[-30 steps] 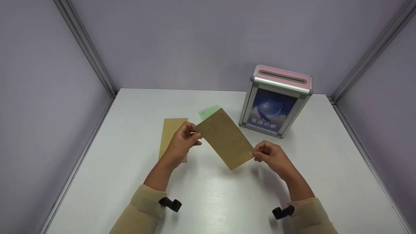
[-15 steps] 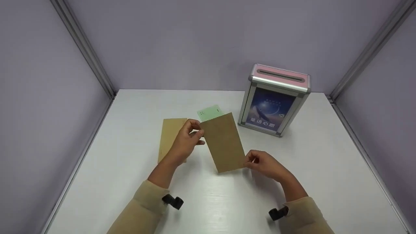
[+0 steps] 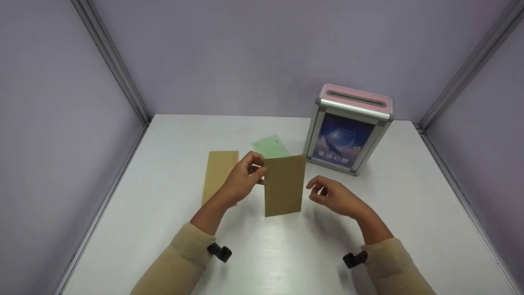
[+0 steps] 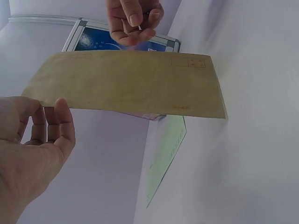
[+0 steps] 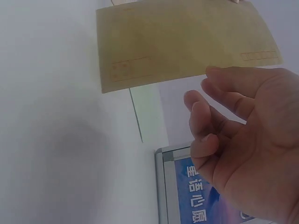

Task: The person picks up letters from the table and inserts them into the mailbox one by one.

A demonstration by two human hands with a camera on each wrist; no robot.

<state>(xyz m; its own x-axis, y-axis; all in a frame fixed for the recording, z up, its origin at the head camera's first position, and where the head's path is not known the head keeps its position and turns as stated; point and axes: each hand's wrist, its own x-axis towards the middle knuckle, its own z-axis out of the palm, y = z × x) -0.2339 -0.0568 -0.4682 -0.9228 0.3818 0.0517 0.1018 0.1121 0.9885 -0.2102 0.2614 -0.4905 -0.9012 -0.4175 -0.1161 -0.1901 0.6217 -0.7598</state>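
My left hand (image 3: 241,178) pinches a brown paper envelope (image 3: 284,186) at its upper left edge and holds it upright over the table. Faint red printed boxes show on the envelope (image 4: 126,84) in the left wrist view. Just off its right edge is my right hand (image 3: 333,197), fingers loosely bent and holding nothing. In the right wrist view the fingertips of that hand (image 5: 257,135) come close to the envelope's edge. A second brown envelope (image 3: 217,174) lies flat on the table, partly under my left forearm. Behind the held one lies a light green envelope (image 3: 270,146), its near part hidden.
A silver-framed box (image 3: 348,139) with a pink slotted top and a blue poster stands at the back right of the white table (image 3: 184,131). Pale panels with metal posts enclose the back and both sides.
The held envelope has turned from slanted to upright. My right hand has let go of its right edge and moved slightly away, while my left hand has shifted a little right.
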